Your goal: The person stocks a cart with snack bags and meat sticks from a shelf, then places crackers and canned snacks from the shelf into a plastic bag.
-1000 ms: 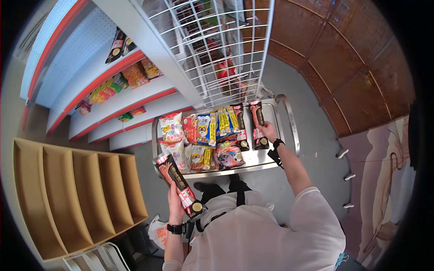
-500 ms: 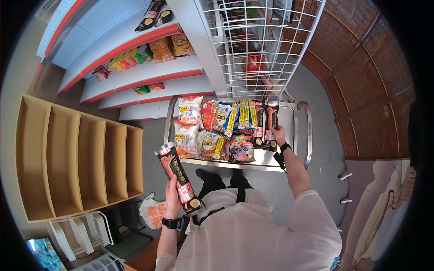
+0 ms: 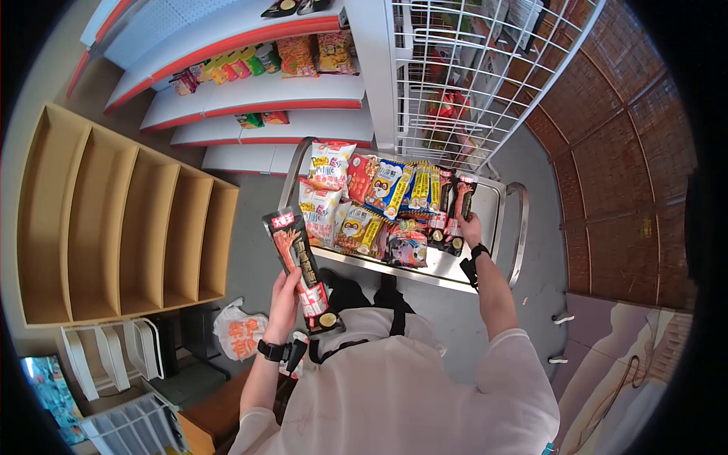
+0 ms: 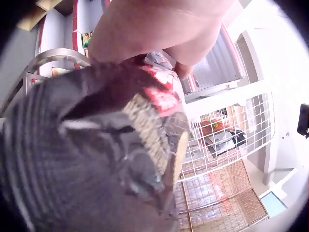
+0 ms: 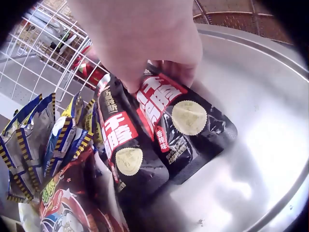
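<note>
My left hand (image 3: 283,302) grips a long black snack packet (image 3: 301,265) with red-and-white lettering, held upright in front of the cart's near left side. The same packet fills much of the left wrist view, blurred and close. At the right end of the metal tray cart (image 3: 487,208), my right hand (image 3: 471,230) pinches a matching black packet (image 5: 193,130) around its middle. That one lies on the tray beside another black packet (image 5: 126,157); the two overlap in the right wrist view. The right fingertips are partly hidden behind the hand.
White snack bags (image 3: 330,165), a blue bag (image 3: 387,184), and several yellow-and-blue packets (image 3: 422,187) crowd the tray's left and middle. Behind stand stocked white shelves (image 3: 250,91) and a wire grid (image 3: 485,91). A wooden shelf unit (image 3: 140,220) and plastic bag (image 3: 241,331) are at left.
The head view has shifted, so the shelves and cart sit differently in it. The left hand still holds its packet; the right-hand packet now lies closer to its neighbour.
</note>
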A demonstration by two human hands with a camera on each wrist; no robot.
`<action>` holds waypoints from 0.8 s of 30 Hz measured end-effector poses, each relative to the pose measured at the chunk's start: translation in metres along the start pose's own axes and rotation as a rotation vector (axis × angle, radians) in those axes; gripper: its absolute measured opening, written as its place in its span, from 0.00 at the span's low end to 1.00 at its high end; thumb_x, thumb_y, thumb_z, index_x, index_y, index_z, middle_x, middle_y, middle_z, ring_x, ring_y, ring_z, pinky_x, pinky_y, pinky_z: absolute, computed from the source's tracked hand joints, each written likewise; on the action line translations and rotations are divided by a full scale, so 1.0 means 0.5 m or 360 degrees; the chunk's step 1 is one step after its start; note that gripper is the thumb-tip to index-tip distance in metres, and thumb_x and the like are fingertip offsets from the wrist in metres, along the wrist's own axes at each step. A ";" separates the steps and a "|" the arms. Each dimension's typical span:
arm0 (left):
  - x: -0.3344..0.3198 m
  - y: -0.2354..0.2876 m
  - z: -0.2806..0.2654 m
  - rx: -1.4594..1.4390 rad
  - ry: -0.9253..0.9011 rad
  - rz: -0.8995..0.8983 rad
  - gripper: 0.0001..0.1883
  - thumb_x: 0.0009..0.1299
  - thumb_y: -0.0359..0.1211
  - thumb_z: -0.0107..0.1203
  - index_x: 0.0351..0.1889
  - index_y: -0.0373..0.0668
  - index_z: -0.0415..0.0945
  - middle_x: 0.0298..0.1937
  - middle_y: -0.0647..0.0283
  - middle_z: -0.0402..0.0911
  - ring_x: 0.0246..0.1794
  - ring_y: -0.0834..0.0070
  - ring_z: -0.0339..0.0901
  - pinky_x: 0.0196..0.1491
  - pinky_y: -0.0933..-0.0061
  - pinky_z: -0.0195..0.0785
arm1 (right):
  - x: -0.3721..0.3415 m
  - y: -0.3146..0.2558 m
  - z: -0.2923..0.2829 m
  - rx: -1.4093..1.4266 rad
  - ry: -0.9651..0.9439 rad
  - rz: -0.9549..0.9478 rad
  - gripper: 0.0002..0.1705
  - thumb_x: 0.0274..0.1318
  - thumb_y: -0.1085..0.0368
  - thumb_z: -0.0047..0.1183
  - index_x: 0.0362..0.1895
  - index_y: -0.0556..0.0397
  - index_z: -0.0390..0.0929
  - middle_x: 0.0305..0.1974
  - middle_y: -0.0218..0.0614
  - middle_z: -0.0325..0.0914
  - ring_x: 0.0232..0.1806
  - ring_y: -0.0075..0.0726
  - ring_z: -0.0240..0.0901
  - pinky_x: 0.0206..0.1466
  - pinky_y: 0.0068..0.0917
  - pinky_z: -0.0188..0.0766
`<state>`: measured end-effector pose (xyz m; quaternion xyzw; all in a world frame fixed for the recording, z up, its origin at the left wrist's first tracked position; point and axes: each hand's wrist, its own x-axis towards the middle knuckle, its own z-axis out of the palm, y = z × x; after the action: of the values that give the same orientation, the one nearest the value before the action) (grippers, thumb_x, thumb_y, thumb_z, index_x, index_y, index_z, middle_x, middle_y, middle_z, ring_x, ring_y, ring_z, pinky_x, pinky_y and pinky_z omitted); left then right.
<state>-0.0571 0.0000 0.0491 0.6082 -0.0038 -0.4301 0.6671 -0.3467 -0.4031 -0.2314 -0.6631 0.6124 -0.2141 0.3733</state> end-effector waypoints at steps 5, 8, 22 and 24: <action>0.005 0.009 0.001 0.0169 -0.0105 0.0046 0.12 0.71 0.37 0.54 0.48 0.43 0.72 0.39 0.71 0.79 0.37 0.85 0.75 0.42 0.81 0.67 | -0.001 -0.028 -0.030 -0.0547 0.0191 -0.0243 0.27 0.52 0.49 0.57 0.42 0.63 0.76 0.33 0.51 0.80 0.39 0.53 0.77 0.43 0.41 0.73; 0.014 0.026 0.021 0.0248 -0.0148 0.0126 0.13 0.70 0.38 0.55 0.48 0.42 0.72 0.40 0.69 0.80 0.37 0.84 0.76 0.39 0.80 0.69 | 0.010 -0.094 -0.058 -0.0442 0.0223 -0.0406 0.24 0.53 0.50 0.56 0.38 0.62 0.78 0.33 0.51 0.80 0.39 0.53 0.77 0.44 0.41 0.73; 0.117 -0.016 0.218 -0.0019 -0.0413 0.0044 0.20 0.67 0.40 0.60 0.52 0.42 0.70 0.48 0.65 0.77 0.48 0.80 0.75 0.45 0.74 0.69 | -0.132 -0.655 -0.166 -0.0504 -0.1289 -0.1439 0.31 0.51 0.43 0.60 0.48 0.56 0.75 0.34 0.45 0.79 0.34 0.42 0.78 0.40 0.33 0.74; 0.119 -0.012 0.253 -0.0213 -0.0369 0.0067 0.18 0.68 0.39 0.58 0.53 0.43 0.70 0.49 0.64 0.77 0.48 0.78 0.75 0.45 0.73 0.70 | -0.185 -0.685 -0.163 -0.0348 -0.1504 -0.1376 0.40 0.47 0.40 0.62 0.56 0.54 0.69 0.38 0.48 0.79 0.38 0.45 0.78 0.42 0.34 0.74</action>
<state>-0.0898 -0.1360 0.0461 0.5084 -0.0650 -0.4829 0.7100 -0.1983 -0.3419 0.0956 -0.9067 0.0784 0.0333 0.4130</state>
